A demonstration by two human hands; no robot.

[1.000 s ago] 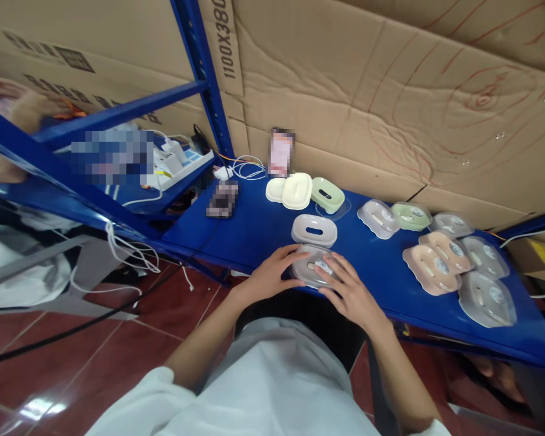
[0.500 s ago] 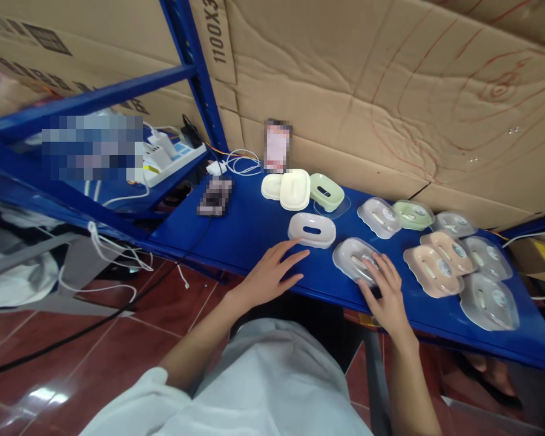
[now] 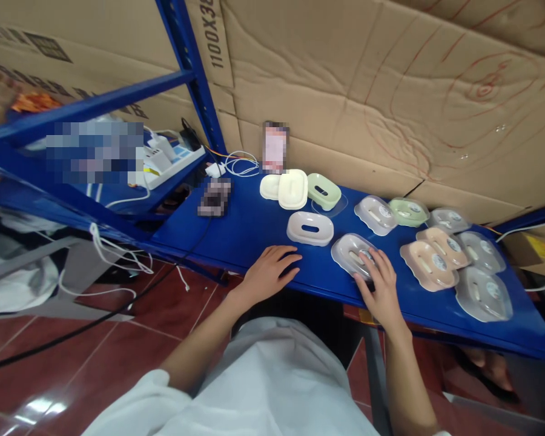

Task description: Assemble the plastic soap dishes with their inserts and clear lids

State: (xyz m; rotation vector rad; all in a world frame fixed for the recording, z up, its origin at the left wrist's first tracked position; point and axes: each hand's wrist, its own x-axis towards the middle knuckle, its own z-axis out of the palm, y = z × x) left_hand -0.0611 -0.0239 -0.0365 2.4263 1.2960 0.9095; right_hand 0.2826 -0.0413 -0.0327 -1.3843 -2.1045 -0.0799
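Fingers of my right hand (image 3: pixel 381 290) lay spread over the near edge of a clear grey soap dish (image 3: pixel 354 254), touching it from above without closing round it; the dish sat flat on the blue shelf (image 3: pixel 254 227), near its front edge and just right of centre. My left hand (image 3: pixel 267 271) rested palm down on the bare shelf, fingers loosely extended and holding nothing, just short of a white soap dish (image 3: pixel 310 228) with an oval slot in its top, which stood slightly behind and to the left of the grey one. To my right I saw a cluster of more dishes lying close together: a clear one (image 3: pixel 482 294) nearest the front, a peach one (image 3: pixel 429 265) beside it, and further clear and peach pieces behind those. Farther back, a clear dish (image 3: pixel 375 215) lay just beside a pale green one (image 3: pixel 409 212). Toward the rear left of the shelf, a cream soap dish (image 3: pixel 293 189) overlapped a smaller cream piece (image 3: pixel 269 186), with a light green slotted dish (image 3: pixel 324 191) just to their right. Behind them a blurred upright object (image 3: pixel 274 147) leaned at the cardboard wall (image 3: pixel 390 91), and coiled white cables (image 3: pixel 240 163) lay near a white power strip (image 3: pixel 170 160) on the adjoining shelf at far left.
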